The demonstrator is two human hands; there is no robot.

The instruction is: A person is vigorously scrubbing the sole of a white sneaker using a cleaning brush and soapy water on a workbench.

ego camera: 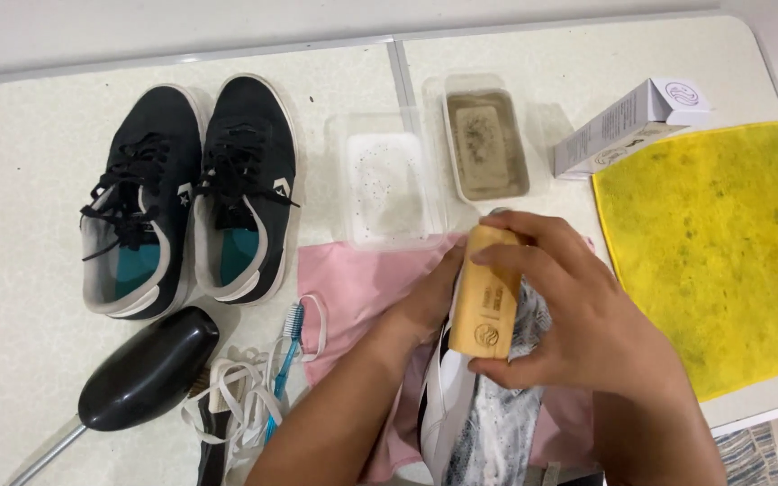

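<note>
Wooden brush (488, 292), tan block, upright-tilted, pressed against soapy black-and-white shoe (483, 414) at lower centre of worktop (20, 360). Right hand (578, 315) in closed grip around brush, fingers over top end, thumb under lower end. Left hand (429, 301) tucked against shoe from the left, mostly hidden behind brush; grip extent cannot tell. Shoe lying on pink cloth (353, 288), foam covering its upper. Just behind cloth: clear tub (387, 180) with whitish liquid, beside it second tub (486, 144) with murky brown water. Right of tubs: white-grey carton (628, 126) lying on its side, touching yellow towel (722, 243), stained, spread flat at right edge. Left side: pair of black sneakers (191, 193), laced, toes away from camera. Below them black shoe tree (150, 364) with metal rod. Between shoe tree and cloth: loose white laces (236, 405) in a heap, blue toothbrush (285, 355) lying across them.
</note>
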